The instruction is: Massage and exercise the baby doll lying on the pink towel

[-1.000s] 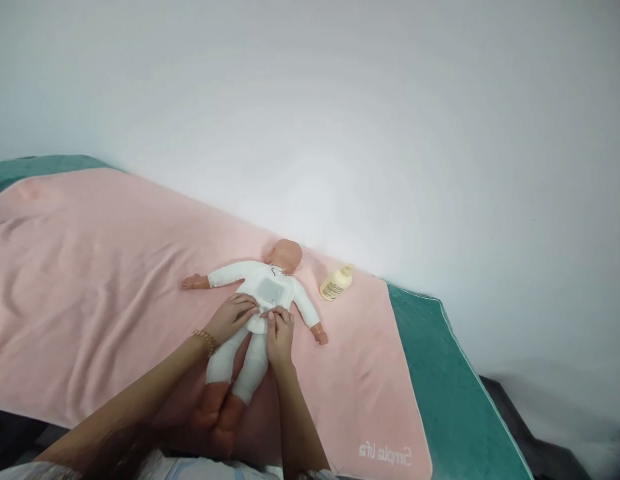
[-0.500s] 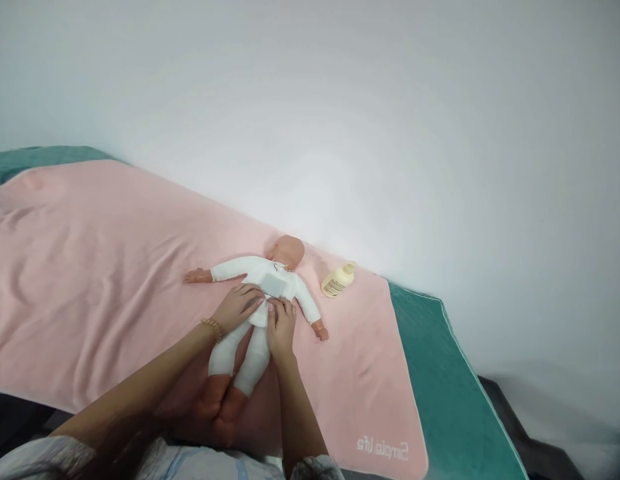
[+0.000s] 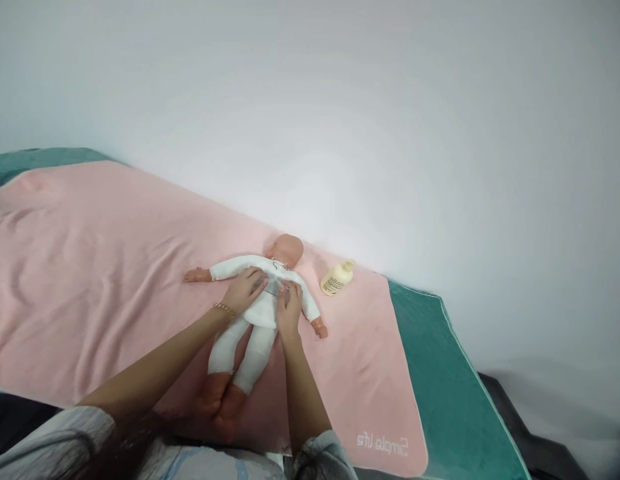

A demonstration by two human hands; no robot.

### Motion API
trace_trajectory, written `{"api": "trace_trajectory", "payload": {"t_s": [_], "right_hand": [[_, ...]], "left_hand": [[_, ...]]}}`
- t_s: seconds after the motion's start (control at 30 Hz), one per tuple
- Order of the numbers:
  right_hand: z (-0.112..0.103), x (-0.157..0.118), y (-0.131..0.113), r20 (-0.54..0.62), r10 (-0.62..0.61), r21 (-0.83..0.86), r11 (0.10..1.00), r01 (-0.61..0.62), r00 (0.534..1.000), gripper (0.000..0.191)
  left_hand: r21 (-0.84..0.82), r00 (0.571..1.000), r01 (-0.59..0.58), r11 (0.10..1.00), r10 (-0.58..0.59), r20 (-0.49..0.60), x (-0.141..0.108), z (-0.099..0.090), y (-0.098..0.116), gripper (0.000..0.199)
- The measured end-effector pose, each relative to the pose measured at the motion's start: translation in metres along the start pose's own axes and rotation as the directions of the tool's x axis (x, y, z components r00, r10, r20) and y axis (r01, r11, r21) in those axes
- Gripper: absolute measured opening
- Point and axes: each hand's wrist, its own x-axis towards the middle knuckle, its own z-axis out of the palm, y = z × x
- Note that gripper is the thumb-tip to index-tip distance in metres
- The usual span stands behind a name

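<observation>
A baby doll [image 3: 263, 313] in a white top and white leggings lies on the pink blanket, arms spread and its smooth head pointing away from me. A grey rectangular patch [image 3: 272, 286] shows on the upper part of its torso. My left hand [image 3: 246, 288] rests on the left side of the torso, fingers extended over the patch's edge. On the opposite side lies my right hand [image 3: 290, 303], its fingers stretched out over the doll near the patch. Both hands are open and grip nothing. Part of the patch is hidden under the fingers.
A cream pump bottle [image 3: 337, 278] lies or leans on the pink blanket [image 3: 115, 267], right of the doll's head. Beneath it is a green cover [image 3: 455, 380]. A white wall [image 3: 310, 120] runs along the far edge.
Both hands have slid up the doll's torso, away from me, and moved slightly apart, now beside the grey patch. The doll and bottle stay almost where they were.
</observation>
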Motion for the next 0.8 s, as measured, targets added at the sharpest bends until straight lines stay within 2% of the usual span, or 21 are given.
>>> {"api": "trace_trajectory", "payload": {"t_s": [0.17,0.3,0.5,0.67,0.8], "right_hand": [[0.015,0.02,0.007,0.08,-0.006,-0.13,0.991,0.016,0.997,0.031],[0.024,0.019,0.014,0.085,0.017,-0.176,0.984,-0.002,0.996,0.028],[0.025,0.018,0.018,0.094,0.021,-0.189,0.982,-0.003,0.995,0.026],[0.024,0.026,0.019,0.051,0.007,-0.204,0.979,0.003,0.999,0.029],[0.026,0.032,0.022,0.085,0.011,-0.248,0.969,0.01,0.996,0.03]], "left_hand": [[0.077,0.999,-0.032,0.997,0.03,0.038,0.022,0.01,-0.002,0.033],[0.126,0.996,-0.031,0.992,0.02,0.082,0.023,0.015,-0.005,0.032],[0.163,0.994,-0.016,0.987,-0.001,0.106,0.019,0.016,-0.007,0.035],[0.186,0.994,-0.028,0.982,0.006,0.114,0.028,0.015,-0.007,0.037],[0.219,0.993,-0.016,0.976,-0.01,0.12,0.035,0.019,-0.009,0.033]]}}
